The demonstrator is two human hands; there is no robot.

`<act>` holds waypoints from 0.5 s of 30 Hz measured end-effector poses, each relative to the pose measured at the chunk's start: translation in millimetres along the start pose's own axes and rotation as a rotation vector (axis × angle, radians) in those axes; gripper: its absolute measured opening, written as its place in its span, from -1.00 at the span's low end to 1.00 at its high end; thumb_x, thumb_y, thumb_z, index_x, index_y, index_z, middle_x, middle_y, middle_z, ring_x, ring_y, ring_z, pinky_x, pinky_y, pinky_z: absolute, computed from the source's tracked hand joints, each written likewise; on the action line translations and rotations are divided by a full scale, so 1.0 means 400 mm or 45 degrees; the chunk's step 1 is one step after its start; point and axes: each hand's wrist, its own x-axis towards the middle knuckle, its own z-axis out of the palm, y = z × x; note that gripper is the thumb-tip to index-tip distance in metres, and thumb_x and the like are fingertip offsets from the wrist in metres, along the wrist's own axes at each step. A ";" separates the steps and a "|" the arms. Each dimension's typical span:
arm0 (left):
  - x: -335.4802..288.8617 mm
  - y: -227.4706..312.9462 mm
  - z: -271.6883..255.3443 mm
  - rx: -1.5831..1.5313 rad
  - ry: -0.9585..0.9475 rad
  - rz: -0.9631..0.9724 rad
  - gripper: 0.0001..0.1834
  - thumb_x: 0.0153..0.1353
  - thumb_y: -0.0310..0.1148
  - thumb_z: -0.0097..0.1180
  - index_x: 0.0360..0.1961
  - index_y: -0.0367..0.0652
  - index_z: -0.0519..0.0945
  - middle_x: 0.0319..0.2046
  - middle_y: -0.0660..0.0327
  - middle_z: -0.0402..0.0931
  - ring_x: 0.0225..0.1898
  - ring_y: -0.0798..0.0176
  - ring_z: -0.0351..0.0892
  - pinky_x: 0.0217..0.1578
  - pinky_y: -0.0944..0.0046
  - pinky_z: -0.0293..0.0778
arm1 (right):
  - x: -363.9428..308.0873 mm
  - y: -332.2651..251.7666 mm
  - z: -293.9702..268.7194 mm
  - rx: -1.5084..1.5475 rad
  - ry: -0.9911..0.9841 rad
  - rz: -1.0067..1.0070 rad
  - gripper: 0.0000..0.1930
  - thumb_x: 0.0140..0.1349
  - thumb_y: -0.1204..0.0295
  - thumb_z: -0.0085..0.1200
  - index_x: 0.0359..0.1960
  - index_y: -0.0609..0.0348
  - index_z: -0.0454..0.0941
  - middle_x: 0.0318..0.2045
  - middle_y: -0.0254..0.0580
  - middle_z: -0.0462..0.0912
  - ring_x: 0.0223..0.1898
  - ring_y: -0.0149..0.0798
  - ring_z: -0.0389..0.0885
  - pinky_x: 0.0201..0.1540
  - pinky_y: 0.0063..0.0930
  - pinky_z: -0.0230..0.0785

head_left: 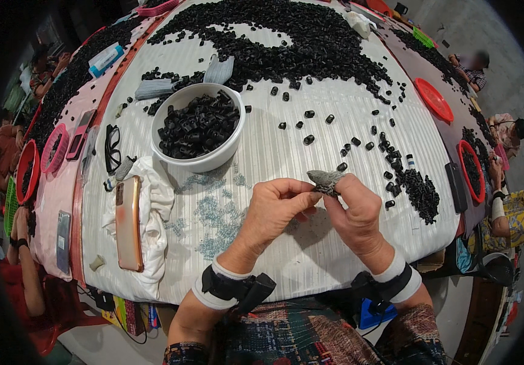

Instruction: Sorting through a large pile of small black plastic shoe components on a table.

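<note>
Above the near middle of the cloth-covered table, my left hand point(276, 205) and my right hand point(357, 208) meet at the fingertips. Both are closed in a pinch. Grey knitted fabric point(325, 178) lies at my right fingertips; whether it is worn or held I cannot tell. Something small and dark shows between the two hands, mostly hidden by fingers. One loose black cylindrical cap point(342, 166) lies just beyond them. Left of my left hand spreads a scatter of small, clear bluish pieces point(216, 213). To the right lies a pile of small black pieces point(421, 196).
A white bowl point(233, 146) full of black caps point(198, 126) stands left of centre. A large heap of black parts point(298, 42) covers the far side. Eyeglasses point(112, 149), a phone point(129, 224) and white cloth point(155, 201) lie left. People work at both side tables.
</note>
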 end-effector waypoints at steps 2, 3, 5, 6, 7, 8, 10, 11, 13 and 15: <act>0.003 -0.001 -0.002 -0.050 -0.017 -0.040 -0.81 0.13 -0.42 0.25 -0.28 -0.33 0.61 -0.42 0.18 0.61 -0.43 0.40 0.59 -0.45 0.46 0.54 | 0.000 -0.001 0.002 -0.002 0.005 -0.041 -0.78 -0.15 0.74 0.11 -0.41 0.29 0.48 -0.55 -0.11 0.49 -0.51 -0.11 0.51 -0.48 -0.34 0.39; 0.002 -0.001 -0.003 -0.049 -0.015 -0.041 -0.81 0.13 -0.42 0.25 -0.28 -0.33 0.61 -0.42 0.18 0.61 -0.43 0.40 0.59 -0.45 0.46 0.54 | 0.001 -0.005 0.002 -0.022 -0.001 -0.038 -0.78 -0.15 0.75 0.11 -0.41 0.29 0.48 -0.55 -0.10 0.49 -0.51 -0.10 0.51 -0.47 -0.33 0.39; 0.000 0.001 -0.001 -0.054 -0.005 -0.045 -0.81 0.15 -0.41 0.22 -0.28 -0.33 0.61 -0.42 0.18 0.61 -0.43 0.39 0.60 -0.45 0.46 0.53 | 0.002 -0.008 0.001 -0.039 -0.008 -0.034 -0.79 -0.15 0.75 0.11 -0.41 0.30 0.47 -0.55 -0.09 0.49 -0.51 -0.09 0.50 -0.47 -0.32 0.38; -0.001 0.003 0.000 -0.053 -0.004 -0.045 -0.81 0.15 -0.41 0.22 -0.28 -0.33 0.61 -0.42 0.18 0.61 -0.43 0.39 0.60 -0.45 0.46 0.53 | 0.001 -0.009 -0.001 -0.056 -0.022 -0.048 -0.79 -0.15 0.75 0.10 -0.42 0.31 0.47 -0.55 -0.08 0.49 -0.50 -0.08 0.50 -0.47 -0.31 0.38; -0.002 0.005 0.001 -0.070 0.003 -0.060 -0.82 0.15 -0.42 0.21 -0.29 -0.33 0.61 -0.43 0.18 0.61 -0.44 0.39 0.59 -0.45 0.46 0.53 | 0.001 -0.009 -0.001 -0.073 -0.035 -0.061 -0.80 -0.15 0.75 0.09 -0.42 0.32 0.46 -0.55 -0.06 0.48 -0.50 -0.07 0.50 -0.47 -0.31 0.38; -0.003 0.006 0.002 -0.086 0.008 -0.075 -0.83 0.16 -0.42 0.20 -0.29 -0.33 0.61 -0.44 0.18 0.61 -0.44 0.39 0.59 -0.45 0.46 0.53 | 0.001 -0.008 -0.001 -0.072 -0.035 -0.061 -0.80 -0.15 0.75 0.09 -0.42 0.32 0.46 -0.55 -0.06 0.48 -0.50 -0.07 0.50 -0.47 -0.31 0.38; 0.000 0.003 0.001 -0.091 0.005 -0.088 -0.81 0.14 -0.42 0.19 -0.28 -0.35 0.62 -0.43 0.16 0.62 -0.45 0.37 0.60 -0.46 0.45 0.53 | 0.000 -0.007 0.000 -0.079 -0.034 -0.080 -0.80 -0.16 0.75 0.09 -0.43 0.33 0.45 -0.55 -0.05 0.48 -0.50 -0.07 0.50 -0.46 -0.30 0.39; 0.000 0.003 -0.002 -0.096 0.004 -0.102 -0.78 0.13 -0.42 0.19 -0.26 -0.36 0.62 -0.42 0.14 0.63 -0.46 0.35 0.61 -0.48 0.44 0.53 | 0.000 -0.007 0.001 -0.074 -0.035 -0.080 -0.80 -0.16 0.75 0.09 -0.43 0.33 0.45 -0.55 -0.05 0.48 -0.50 -0.07 0.50 -0.46 -0.30 0.39; 0.000 0.004 -0.003 -0.098 0.026 -0.113 -0.80 0.12 -0.42 0.17 -0.28 -0.36 0.62 -0.43 0.15 0.62 -0.48 0.36 0.60 -0.49 0.44 0.53 | 0.000 -0.007 0.003 -0.094 -0.079 -0.119 -0.78 -0.17 0.74 0.09 -0.41 0.34 0.46 -0.54 -0.05 0.48 -0.49 -0.06 0.51 -0.45 -0.30 0.39; 0.002 -0.001 -0.004 -0.103 0.045 -0.124 -0.81 0.12 -0.42 0.16 -0.30 -0.35 0.62 -0.44 0.16 0.62 -0.49 0.38 0.59 -0.50 0.44 0.52 | 0.000 -0.014 0.004 -0.094 -0.095 -0.101 -0.78 -0.16 0.74 0.09 -0.40 0.34 0.46 -0.55 -0.05 0.48 -0.48 -0.05 0.51 -0.45 -0.30 0.40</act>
